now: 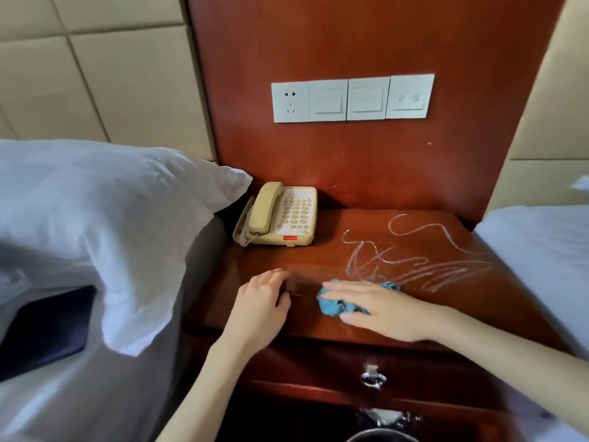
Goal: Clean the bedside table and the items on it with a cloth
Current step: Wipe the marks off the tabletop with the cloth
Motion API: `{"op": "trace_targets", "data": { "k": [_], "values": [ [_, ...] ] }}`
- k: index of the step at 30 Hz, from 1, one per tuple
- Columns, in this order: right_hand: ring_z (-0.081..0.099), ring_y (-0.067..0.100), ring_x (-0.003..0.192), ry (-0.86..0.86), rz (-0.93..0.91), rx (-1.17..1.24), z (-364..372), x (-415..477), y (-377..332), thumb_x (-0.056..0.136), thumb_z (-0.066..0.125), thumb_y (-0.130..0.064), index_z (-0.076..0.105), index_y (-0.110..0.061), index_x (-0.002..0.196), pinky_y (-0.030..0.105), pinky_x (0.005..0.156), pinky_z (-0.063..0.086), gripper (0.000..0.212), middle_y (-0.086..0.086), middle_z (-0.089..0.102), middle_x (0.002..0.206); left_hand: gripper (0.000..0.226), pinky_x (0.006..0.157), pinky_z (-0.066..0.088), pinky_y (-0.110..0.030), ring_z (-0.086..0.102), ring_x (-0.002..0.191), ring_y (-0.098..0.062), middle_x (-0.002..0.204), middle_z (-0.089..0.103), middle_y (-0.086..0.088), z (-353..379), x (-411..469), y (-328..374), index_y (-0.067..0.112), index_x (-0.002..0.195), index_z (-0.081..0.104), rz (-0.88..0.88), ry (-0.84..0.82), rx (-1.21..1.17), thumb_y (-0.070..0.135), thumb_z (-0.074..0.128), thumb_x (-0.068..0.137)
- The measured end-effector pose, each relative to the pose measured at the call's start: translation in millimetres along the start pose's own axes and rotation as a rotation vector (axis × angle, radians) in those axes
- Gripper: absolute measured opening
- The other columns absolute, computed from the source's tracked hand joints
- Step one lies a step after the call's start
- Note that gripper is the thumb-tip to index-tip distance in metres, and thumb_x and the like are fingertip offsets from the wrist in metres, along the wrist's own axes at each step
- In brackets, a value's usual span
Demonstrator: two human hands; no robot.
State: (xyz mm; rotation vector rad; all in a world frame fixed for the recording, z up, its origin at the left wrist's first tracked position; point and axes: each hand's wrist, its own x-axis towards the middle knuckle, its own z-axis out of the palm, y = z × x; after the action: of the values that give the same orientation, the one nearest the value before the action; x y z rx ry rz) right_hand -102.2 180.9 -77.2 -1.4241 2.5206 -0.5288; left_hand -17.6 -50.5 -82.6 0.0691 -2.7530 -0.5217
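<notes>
The reddish wooden bedside table point(414, 314) has white scribble marks point(424, 260) across its right half. A beige telephone point(280, 215) stands at its back left corner. My right hand point(382, 309) lies flat near the front edge, pressing a crumpled blue cloth point(334, 303) onto the tabletop just below the marks. My left hand point(261, 301) rests on the wood to the left of the cloth, fingers loosely curled, with nothing in it.
A bed with a white pillow point(111, 224) presses against the table's left side, and a second bed point(541, 247) borders the right. Wall sockets and switches point(352, 98) sit on the wooden back panel. Below the top is a drawer with a metal handle point(372, 376).
</notes>
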Motion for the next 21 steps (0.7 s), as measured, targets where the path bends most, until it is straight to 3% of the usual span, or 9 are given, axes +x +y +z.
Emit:
{"op": "trace_targets", "data": {
  "k": [2, 7, 15, 18, 21],
  "values": [
    [0.013, -0.014, 0.137, 0.001, 0.059, -0.002, -11.4, -8.4, 18.0, 0.096, 0.045, -0.04, 0.031, -0.043, 0.143, 0.02, 0.115, 0.011, 0.05, -0.029, 0.02, 0.15, 0.041, 0.107, 0.029, -0.029, 0.041, 0.133, -0.014, 0.143, 0.047, 0.007, 9.8, -4.0, 10.2, 0.024, 0.134, 0.049, 0.055, 0.012, 0.039, 0.028, 0.047, 0.093],
    [0.024, -0.001, 0.139, 0.112, 0.206, -0.009, -29.2, -3.2, 36.7, 0.096, 0.047, -0.036, 0.038, -0.035, 0.143, 0.028, 0.116, 0.017, 0.047, -0.014, 0.03, 0.154, 0.047, 0.112, 0.027, -0.032, 0.032, 0.139, -0.016, 0.149, 0.04, 0.004, 16.5, -1.1, 21.3, 0.023, 0.14, 0.043, 0.078, -0.035, 0.098, 0.037, 0.041, 0.096],
    [0.012, -0.009, 0.141, 0.043, -0.043, -0.071, 2.4, -0.8, 4.9, 0.094, 0.042, -0.047, 0.032, -0.037, 0.144, 0.019, 0.114, 0.011, 0.052, -0.02, 0.026, 0.154, 0.045, 0.108, 0.03, -0.026, 0.038, 0.134, -0.013, 0.146, 0.044, 0.004, 20.1, 7.7, 24.8, 0.019, 0.137, 0.049, 0.061, -0.012, 0.059, 0.035, 0.043, 0.095],
    [0.016, -0.009, 0.14, 0.024, -0.008, -0.017, -10.5, 0.3, 16.6, 0.095, 0.045, -0.042, 0.034, -0.04, 0.143, 0.017, 0.114, 0.011, 0.049, -0.022, 0.027, 0.153, 0.046, 0.11, 0.028, -0.026, 0.034, 0.137, -0.012, 0.15, 0.039, 0.006, 23.7, 7.7, 22.6, 0.024, 0.139, 0.045, 0.056, -0.021, 0.069, 0.038, 0.041, 0.095],
    [0.024, 0.0, 0.14, 0.102, 0.144, -0.015, -25.4, 6.3, 35.3, 0.097, 0.046, -0.037, 0.036, -0.036, 0.143, 0.028, 0.117, 0.018, 0.047, -0.017, 0.03, 0.153, 0.047, 0.111, 0.027, -0.026, 0.033, 0.139, -0.01, 0.151, 0.037, 0.008, 25.4, 7.0, 19.6, 0.026, 0.14, 0.044, 0.051, -0.019, 0.064, 0.04, 0.04, 0.095]
  ]
}}
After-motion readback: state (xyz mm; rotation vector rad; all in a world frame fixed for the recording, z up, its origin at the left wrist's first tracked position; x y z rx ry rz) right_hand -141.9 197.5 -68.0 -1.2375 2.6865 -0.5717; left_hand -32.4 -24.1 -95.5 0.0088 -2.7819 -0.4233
